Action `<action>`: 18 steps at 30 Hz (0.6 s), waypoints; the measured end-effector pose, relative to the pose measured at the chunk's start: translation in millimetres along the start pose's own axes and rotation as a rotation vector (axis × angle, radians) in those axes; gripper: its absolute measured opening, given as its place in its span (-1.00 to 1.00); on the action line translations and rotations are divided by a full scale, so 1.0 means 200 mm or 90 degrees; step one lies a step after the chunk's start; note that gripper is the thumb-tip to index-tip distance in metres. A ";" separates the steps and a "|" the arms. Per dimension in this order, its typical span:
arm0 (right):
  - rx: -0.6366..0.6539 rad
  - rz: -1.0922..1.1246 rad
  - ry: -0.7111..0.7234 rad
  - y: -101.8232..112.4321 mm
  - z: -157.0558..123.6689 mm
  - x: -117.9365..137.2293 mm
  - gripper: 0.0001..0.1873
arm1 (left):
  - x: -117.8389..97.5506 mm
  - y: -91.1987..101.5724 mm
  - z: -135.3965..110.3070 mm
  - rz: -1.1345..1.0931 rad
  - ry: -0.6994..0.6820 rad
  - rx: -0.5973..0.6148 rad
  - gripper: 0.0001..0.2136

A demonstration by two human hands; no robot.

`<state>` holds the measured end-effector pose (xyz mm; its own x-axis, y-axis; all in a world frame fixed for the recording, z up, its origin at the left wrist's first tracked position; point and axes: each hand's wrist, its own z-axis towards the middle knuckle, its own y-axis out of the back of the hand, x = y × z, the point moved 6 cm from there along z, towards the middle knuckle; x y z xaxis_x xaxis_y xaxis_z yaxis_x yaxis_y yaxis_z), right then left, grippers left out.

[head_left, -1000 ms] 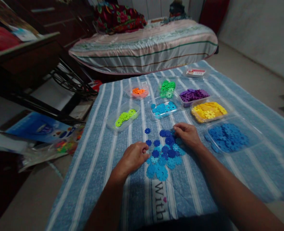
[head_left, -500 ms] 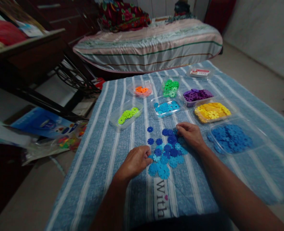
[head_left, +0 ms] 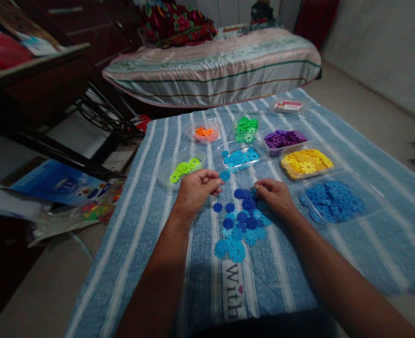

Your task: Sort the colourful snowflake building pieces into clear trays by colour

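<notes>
My left hand [head_left: 199, 188] pinches a light blue snowflake disc [head_left: 225, 175] by its edge. It hovers just in front of the clear tub of light blue discs [head_left: 242, 157]. Mixed dark and light blue discs [head_left: 242, 220] lie in a loose pile on the striped cloth. At the pile's upper right edge, my right hand [head_left: 272, 193] is closed, thumb and fingertips together; what sits between them is hidden. A tub of lime green discs [head_left: 184, 170] stands beyond the left hand.
Tubs of orange discs [head_left: 205, 134], green discs [head_left: 247, 129], purple discs [head_left: 285, 139], yellow discs [head_left: 308, 162] and blue discs [head_left: 334, 202] stand around the pile. A lidded box [head_left: 288, 106] lies at the far edge. Behind is a bed [head_left: 214, 75].
My left hand has risen from the pile's left side, moving away from me with a light blue disc in its fingertips. The right hand stays at the pile's edge. The view has shifted slightly.
</notes>
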<state>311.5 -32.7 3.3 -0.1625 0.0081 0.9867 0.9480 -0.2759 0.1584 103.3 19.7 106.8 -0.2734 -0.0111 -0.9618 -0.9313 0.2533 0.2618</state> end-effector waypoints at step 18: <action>0.003 -0.003 -0.006 0.00 0.00 -0.01 -0.74 | 0.21 -0.16 -0.27 0.660 0.067 0.257 -0.89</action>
<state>311.7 -32.7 2.4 -0.1644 0.0185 0.9862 0.9486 -0.2712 0.1632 107.5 -41.5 61.9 -0.9091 0.3110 -0.2772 -0.1001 0.4828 0.8700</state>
